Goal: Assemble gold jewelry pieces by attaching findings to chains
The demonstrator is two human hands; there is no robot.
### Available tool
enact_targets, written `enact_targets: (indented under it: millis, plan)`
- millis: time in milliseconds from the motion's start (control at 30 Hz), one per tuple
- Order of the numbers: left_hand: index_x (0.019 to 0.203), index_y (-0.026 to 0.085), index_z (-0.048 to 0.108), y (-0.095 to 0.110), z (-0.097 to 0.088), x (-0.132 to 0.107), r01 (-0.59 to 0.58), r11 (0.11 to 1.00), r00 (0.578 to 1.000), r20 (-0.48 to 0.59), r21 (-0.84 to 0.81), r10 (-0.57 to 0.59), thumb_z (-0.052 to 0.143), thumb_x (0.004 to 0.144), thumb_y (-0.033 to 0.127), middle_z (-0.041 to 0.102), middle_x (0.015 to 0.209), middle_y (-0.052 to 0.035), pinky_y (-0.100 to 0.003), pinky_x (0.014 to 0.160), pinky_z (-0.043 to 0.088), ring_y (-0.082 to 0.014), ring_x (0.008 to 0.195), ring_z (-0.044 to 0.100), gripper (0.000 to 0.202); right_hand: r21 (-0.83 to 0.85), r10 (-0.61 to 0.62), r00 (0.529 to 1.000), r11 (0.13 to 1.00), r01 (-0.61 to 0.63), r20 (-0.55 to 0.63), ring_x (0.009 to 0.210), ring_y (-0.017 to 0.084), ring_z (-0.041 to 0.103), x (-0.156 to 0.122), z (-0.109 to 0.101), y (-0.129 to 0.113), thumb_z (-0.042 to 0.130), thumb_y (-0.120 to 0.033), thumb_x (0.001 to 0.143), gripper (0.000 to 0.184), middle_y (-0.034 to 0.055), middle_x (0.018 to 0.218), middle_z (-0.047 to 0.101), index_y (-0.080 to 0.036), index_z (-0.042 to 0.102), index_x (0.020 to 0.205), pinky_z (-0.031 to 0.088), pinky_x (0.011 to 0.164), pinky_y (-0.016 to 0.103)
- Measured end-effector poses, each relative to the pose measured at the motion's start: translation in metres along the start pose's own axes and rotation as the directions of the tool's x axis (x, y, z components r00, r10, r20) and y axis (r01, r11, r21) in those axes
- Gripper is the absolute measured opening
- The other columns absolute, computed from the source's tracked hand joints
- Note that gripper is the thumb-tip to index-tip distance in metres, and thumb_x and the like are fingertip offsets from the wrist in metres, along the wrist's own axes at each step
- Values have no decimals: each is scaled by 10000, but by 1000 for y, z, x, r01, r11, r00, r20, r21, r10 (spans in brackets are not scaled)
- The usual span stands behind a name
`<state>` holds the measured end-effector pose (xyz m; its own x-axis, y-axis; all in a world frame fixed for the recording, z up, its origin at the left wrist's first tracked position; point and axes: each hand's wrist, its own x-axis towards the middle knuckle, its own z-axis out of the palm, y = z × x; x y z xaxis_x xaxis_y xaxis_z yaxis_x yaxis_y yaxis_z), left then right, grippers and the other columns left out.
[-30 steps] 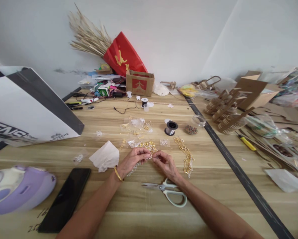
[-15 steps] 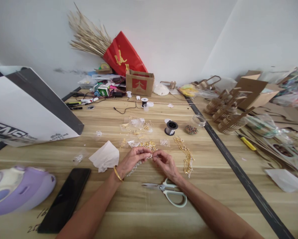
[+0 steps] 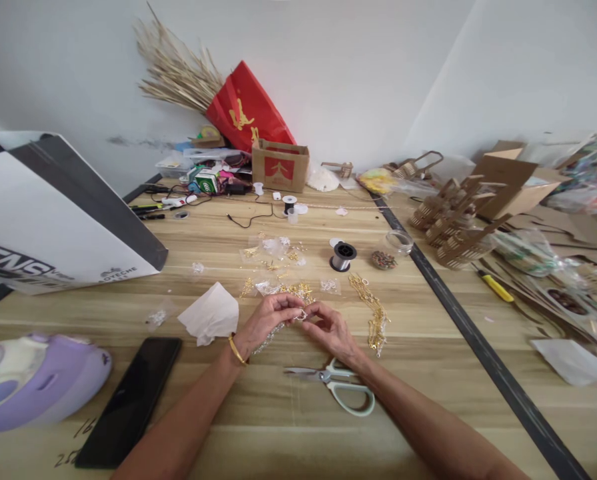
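Note:
My left hand [image 3: 272, 321] pinches one end of a silvery chain [image 3: 268, 340] whose length hangs down beside the palm to the table. Close against it, my right hand [image 3: 330, 329] has thumb and forefinger at the same small silvery piece, too fine to make out. Just beyond the fingers lies a heap of gold-coloured findings [image 3: 298, 289] partly on a clear bag. To the right, a bundle of gold-coloured chains [image 3: 376, 320] rests on the wood. Scissors with pale green handles [image 3: 349, 393] lie below my right wrist, blades pointing left.
A wire spool [image 3: 343, 256] and a jar of beads [image 3: 384, 259] stand beyond the hands. At left are a white tissue [image 3: 210, 316], a black phone [image 3: 129, 403], a purple device [image 3: 48, 383] and a large box [image 3: 63, 220]. Small woven baskets [image 3: 458, 247] stand at right.
The fingers of my right hand have shifted slightly at the silvery piece, and more of it shows between the fingertips. Both arms stay in nearly the same place.

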<state>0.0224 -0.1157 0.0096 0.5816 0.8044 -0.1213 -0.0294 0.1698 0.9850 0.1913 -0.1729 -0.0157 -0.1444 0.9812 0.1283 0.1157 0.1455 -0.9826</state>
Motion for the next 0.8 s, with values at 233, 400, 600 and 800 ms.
enact_targets:
  millis: [233,400,600,800]
  plan:
    - [857,115,673,4,2,-1,-5,1000,999,36,19,5,693,697,283,610,724,-28,-211,564,361,-90,609,468,233,71,24,1000,997,-24,-1,615,114,509,0,-2,5,589,-421,815,249,7,731,579,-172,592,815,396,539,215]
    - [873,122,677,2,-1,0,19,999,1000,-7,41,-19,690,700,311,602,690,-19,-208,544,348,-87,585,458,257,193,67,996,980,-55,-60,565,105,479,3,-3,6,630,-444,773,275,-3,669,548,-174,587,792,396,497,211]
    - [805,122,681,3,0,0,49,991,999,-8,125,-49,707,663,354,546,588,21,-206,484,284,-70,511,384,274,324,128,988,941,-93,-87,595,119,530,8,-5,8,668,-454,731,287,1,666,588,-183,580,765,440,501,207]
    - [755,119,661,3,0,-1,35,989,999,1,146,-36,664,713,374,492,562,31,-199,453,241,-60,487,342,259,365,169,984,921,-135,-63,586,116,552,7,-5,6,672,-470,723,303,-4,660,594,-183,579,753,441,505,205]
